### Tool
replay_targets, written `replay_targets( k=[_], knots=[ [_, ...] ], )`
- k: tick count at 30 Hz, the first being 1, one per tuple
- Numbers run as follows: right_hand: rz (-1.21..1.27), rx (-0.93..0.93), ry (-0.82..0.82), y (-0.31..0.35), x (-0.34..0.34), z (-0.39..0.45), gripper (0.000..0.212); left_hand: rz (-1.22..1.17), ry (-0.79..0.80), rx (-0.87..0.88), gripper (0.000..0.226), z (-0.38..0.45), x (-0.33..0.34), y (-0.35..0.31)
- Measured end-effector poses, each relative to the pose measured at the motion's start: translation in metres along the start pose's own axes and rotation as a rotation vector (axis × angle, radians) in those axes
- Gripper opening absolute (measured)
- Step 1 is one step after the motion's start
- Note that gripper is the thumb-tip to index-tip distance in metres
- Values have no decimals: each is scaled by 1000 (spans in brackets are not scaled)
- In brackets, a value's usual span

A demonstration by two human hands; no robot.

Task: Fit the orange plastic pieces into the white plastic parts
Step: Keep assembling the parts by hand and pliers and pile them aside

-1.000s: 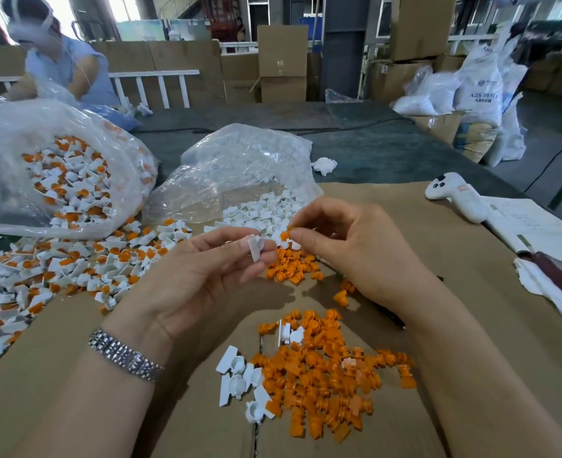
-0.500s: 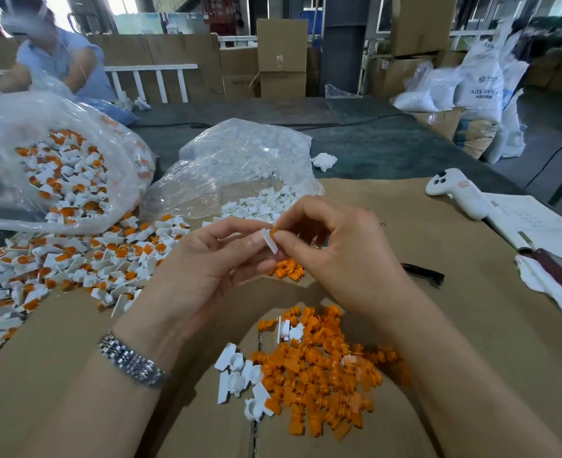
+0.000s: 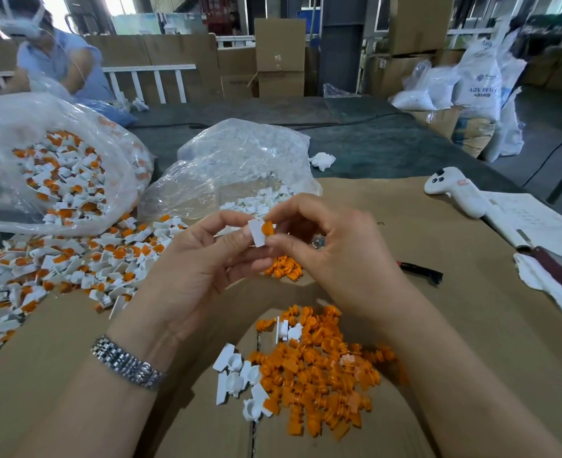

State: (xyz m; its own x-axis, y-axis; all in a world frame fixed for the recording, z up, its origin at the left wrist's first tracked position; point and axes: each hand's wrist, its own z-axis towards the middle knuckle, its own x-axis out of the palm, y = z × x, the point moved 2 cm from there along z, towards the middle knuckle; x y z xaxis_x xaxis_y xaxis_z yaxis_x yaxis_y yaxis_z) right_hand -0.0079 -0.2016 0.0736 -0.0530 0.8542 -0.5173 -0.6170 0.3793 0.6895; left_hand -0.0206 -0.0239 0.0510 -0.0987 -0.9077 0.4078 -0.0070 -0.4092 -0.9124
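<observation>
In the head view, the left hand (image 3: 193, 269) pinches a small white plastic part (image 3: 257, 232) between thumb and fingertips, held up above the cardboard sheet (image 3: 455, 325); the right hand (image 3: 336, 256) meets it from the other side, thumb and forefinger curled round an orange plastic piece (image 3: 267, 229) that sits against the white part's right face, touching it. Whether the orange piece is fully seated cannot be told. Just below and behind the right hand's fingers lies a small heap of orange pieces (image 3: 284, 269). Nearer the person, below both wrists, a larger pile of loose orange pieces (image 3: 319, 375) spreads over the cardboard, with a few empty white parts (image 3: 240, 378) along its left edge. Left of the left hand lies a wide scatter of assembled white-and-orange parts (image 3: 74, 266), spilling from a clear plastic bag (image 3: 41, 166). Beyond the hands, a second clear bag of white parts (image 3: 240, 160) lies open. Right of the right hand lie a black pen (image 3: 422, 271), a white handheld controller (image 3: 455, 190) and a notebook (image 3: 537, 223). A metal watch band (image 3: 127, 366) circles the left wrist
</observation>
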Motion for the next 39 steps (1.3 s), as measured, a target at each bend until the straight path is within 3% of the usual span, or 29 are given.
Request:
replay_targets(
  k=[9, 13, 26, 29, 32, 35, 39],
  knots=[
    [-174, -84, -65, 0, 4, 1, 19, 30, -4, 55, 6, -1, 2, -1],
    [-209, -90, -38, -2, 6, 1, 18, 145, -4, 90, 11, 0, 1, -1],
    [-270, -117, 12, -2, 8, 2, 17, 171, -13, 50, 15, 1, 0, 0],
    [-277, 15, 23, -9, 0, 5, 33, 187, -43, 57, 14, 4, -3, 1],
    [-590, 316, 32, -34, -21, 6, 51, 201, -61, 49, 20, 6, -9, 3],
    [-843, 636, 243, -59, -34, -1, 57, 195, -110, 54, 25, 8, -15, 2],
    [-878, 606, 309, -65, -29, -4, 38, 230, -103, 47, 29, 7, -18, 1]
  ],
)
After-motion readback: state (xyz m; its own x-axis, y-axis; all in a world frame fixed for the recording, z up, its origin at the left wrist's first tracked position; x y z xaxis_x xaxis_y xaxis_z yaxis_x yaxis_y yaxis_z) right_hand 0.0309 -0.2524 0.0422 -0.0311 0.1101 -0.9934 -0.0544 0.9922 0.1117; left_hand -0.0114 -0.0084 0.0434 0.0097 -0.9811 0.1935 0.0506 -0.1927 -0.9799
